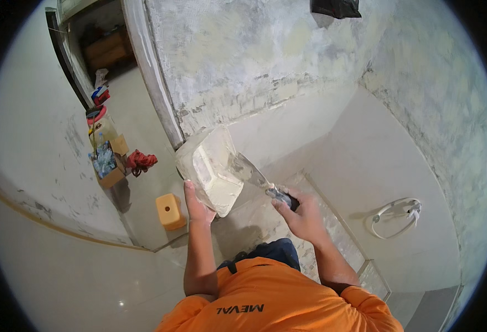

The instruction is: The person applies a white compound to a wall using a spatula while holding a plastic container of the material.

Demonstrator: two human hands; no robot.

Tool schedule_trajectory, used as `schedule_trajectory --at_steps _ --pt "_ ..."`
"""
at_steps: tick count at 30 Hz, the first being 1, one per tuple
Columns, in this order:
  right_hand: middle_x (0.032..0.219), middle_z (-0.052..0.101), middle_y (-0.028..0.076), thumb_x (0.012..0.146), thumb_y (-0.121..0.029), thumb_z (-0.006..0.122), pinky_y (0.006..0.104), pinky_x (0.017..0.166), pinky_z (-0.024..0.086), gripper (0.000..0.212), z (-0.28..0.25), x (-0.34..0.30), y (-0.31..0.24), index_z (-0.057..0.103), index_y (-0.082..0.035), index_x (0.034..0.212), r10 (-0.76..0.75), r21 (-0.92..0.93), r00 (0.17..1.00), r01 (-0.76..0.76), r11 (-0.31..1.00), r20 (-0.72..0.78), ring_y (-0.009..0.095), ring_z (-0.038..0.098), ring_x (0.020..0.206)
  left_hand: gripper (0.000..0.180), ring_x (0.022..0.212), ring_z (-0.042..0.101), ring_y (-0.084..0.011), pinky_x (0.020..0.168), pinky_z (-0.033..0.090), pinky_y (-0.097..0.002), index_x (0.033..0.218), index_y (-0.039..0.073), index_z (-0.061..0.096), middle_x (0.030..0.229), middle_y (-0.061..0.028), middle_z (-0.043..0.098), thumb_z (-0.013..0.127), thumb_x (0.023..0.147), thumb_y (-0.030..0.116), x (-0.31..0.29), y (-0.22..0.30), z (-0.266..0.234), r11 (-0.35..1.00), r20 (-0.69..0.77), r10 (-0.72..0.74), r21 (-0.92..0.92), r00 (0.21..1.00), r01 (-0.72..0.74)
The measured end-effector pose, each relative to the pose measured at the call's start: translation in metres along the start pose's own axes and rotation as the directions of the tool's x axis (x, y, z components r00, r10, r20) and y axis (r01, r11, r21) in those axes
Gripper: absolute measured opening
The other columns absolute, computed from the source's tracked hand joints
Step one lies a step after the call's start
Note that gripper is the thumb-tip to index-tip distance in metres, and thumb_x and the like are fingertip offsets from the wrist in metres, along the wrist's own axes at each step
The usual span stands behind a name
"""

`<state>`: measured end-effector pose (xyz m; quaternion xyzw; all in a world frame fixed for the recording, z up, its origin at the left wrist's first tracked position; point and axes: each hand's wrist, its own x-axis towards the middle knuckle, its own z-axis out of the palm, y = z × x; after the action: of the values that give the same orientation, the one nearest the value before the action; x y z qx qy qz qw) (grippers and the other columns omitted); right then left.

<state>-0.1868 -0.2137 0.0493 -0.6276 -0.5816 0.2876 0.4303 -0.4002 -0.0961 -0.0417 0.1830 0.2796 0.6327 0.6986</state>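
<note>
My left hand (199,207) grips a whitish, putty-smeared plastic tub (191,157) from below and along its near side. The tub is tilted, and pale putty coats its inside. In my right hand (304,217) is a putty knife (253,172), with the fingers wrapped round its dark handle. Its metal blade points up and left, and the tip reaches the tub's right side. Whether the tip touches putty there, I cannot tell. White residue marks both hands.
A patchy plastered wall (243,55) rises ahead, beside a door frame (157,83). At the left stand a yellow stool (171,212), a cardboard box (112,177) of plastic bottles and a red bundle (141,162). A white hose (378,224) hangs on the right wall.
</note>
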Motion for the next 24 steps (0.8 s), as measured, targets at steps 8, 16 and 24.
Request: schedule_trajectory --at_steps 8,16,24 --pt "0.086 0.066 0.014 0.089 -0.012 0.068 0.0402 0.06 0.051 0.031 0.008 0.038 -0.018 0.068 -0.005 0.119 -0.557 -0.394 0.817 0.469 0.79 -0.145 0.033 0.064 0.068 0.095 0.14 0.041 -0.0328 0.113 0.038 -0.0486 0.155 0.008 0.025 0.156 -0.0136 0.036 0.036 0.092 0.078 -0.007 -0.005 -0.003 0.995 0.092 0.024 0.099 0.996 -0.033" --pt "0.077 0.06 0.014 0.091 -0.017 0.067 0.0417 0.057 0.049 0.031 0.026 0.006 0.019 0.068 -0.005 0.119 -0.369 -0.425 0.929 0.322 0.846 -0.032 0.032 0.062 0.064 0.09 0.14 0.041 -0.0333 0.114 0.037 -0.048 0.155 0.006 0.025 0.155 -0.0147 0.037 0.037 0.095 0.072 -0.004 -0.004 -0.004 0.988 0.207 0.137 0.047 0.969 -0.15" --pt "0.077 0.063 0.02 0.092 -0.015 0.064 0.0415 0.061 0.048 0.028 0.026 -0.009 0.024 0.068 0.002 0.114 -0.191 -0.205 0.982 0.189 0.96 0.007 0.035 0.06 0.063 0.08 0.139 0.042 -0.0339 0.115 0.035 -0.0477 0.155 0.006 0.025 0.155 -0.0159 0.037 0.034 0.101 0.064 -0.003 -0.014 -0.003 0.998 0.134 0.065 0.003 0.989 -0.066"
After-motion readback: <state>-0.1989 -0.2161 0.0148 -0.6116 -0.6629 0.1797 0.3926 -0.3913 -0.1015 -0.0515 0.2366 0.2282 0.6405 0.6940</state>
